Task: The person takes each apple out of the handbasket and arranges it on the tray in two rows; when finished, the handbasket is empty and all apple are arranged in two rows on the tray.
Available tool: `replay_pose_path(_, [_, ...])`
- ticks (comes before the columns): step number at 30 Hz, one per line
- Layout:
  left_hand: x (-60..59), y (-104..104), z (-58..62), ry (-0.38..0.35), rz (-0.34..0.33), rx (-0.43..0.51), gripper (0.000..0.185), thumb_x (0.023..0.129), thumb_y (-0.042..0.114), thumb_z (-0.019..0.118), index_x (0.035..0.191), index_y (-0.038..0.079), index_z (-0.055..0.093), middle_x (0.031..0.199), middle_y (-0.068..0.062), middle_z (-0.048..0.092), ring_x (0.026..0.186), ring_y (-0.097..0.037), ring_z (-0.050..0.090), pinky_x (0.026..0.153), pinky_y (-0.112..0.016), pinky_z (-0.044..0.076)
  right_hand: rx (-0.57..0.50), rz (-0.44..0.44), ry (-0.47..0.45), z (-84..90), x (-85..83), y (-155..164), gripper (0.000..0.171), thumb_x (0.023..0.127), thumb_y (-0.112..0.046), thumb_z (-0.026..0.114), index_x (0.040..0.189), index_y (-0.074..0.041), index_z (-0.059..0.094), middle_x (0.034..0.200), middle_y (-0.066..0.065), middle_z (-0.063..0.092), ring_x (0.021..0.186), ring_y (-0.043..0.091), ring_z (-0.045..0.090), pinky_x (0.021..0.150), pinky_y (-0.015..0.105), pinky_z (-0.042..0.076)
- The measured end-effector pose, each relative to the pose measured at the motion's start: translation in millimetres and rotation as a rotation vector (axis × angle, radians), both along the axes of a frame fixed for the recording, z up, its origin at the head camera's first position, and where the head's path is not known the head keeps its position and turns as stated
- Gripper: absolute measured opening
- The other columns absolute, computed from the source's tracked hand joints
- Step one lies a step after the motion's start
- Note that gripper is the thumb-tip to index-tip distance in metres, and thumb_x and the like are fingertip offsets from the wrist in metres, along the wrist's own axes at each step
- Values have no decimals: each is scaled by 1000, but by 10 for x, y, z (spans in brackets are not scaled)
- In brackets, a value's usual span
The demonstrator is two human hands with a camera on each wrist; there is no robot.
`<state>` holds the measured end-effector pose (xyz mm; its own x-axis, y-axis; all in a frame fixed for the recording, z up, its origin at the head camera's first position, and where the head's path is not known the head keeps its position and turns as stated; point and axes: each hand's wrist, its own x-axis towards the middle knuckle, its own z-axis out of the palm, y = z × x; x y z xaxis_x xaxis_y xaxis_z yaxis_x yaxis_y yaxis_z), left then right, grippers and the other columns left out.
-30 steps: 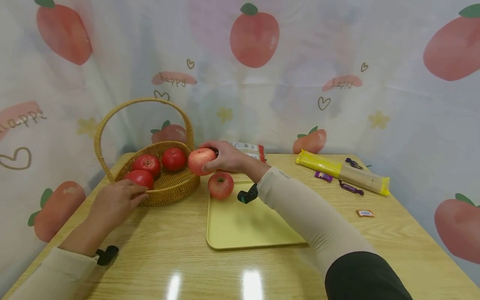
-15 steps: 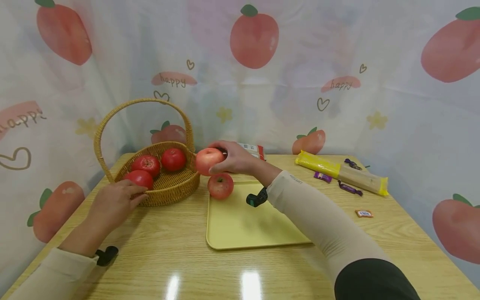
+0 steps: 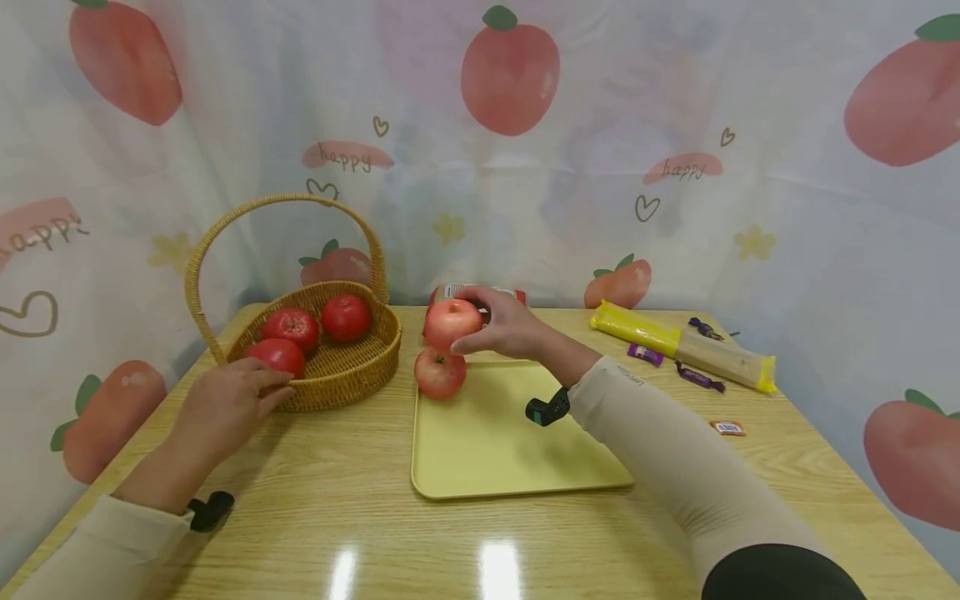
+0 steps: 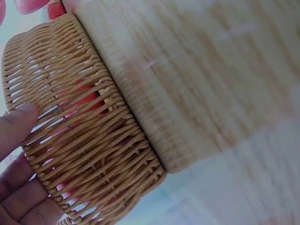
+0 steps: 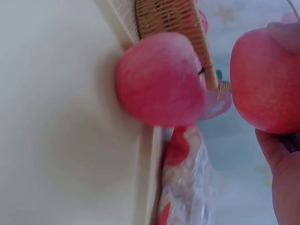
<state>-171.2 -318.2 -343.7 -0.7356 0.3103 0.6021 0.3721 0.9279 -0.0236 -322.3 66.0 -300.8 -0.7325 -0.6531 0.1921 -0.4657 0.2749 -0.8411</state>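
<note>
My left hand (image 3: 225, 408) pinches the near rim of a wicker basket (image 3: 348, 387) with a tall arched handle; in the left wrist view the thumb lies on the outer weave (image 4: 84, 122). Three red round fruits (image 3: 291, 331) lie in the basket. My right hand (image 3: 513, 327) grips a pinkish-red apple (image 3: 452, 323), held up between thumb and fingers above the back left part of a yellow tray (image 3: 517, 454). Below it, a second apple (image 3: 440, 375) sits in the tray's back left corner; the right wrist view shows the two apples (image 5: 161, 79) apart.
Behind the right hand lies a red and white packet (image 3: 453, 292), partly hidden. On the right of the wooden table are a long yellow-ended package (image 3: 682, 343), purple-wrapped candies (image 3: 647, 354) and an orange-wrapped candy (image 3: 727, 427). A fruit-printed curtain (image 3: 570, 217) hangs behind.
My right hand has carried its apple rightward, from beside the basket's right rim to over the tray's back left corner. The left hand keeps its hold on the basket rim.
</note>
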Motion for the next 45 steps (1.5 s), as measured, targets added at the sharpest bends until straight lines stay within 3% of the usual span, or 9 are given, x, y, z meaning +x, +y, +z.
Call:
replay_pose_path(15, [7,-1,-5,-16,16,0,21,77,19,89,94,8,83,90,-11,75,82,-35,71,68,-55,56,40,-79,-2,-185,-46,305,73,80,-22,90,143,-14,53,135,4,59,115,25,65,92,39,59])
replay_pose_path(24, [8,-17,-30,3,6,-1,22,75,19,91,93,8,83,87,-10,74,79,-34,70,66,-54,56,56,-113,-21,-288,-38,360,78,79,-17,88,146,-7,48,139,10,57,119,28,63,95,40,59])
replay_pose_path(45, [7,-16,-15,-12,25,9,20,77,20,90,93,10,83,86,-7,73,78,-31,70,61,-49,54,242,-166,78,-572,-113,420,75,74,-20,90,138,-5,54,134,11,59,113,26,63,98,42,55])
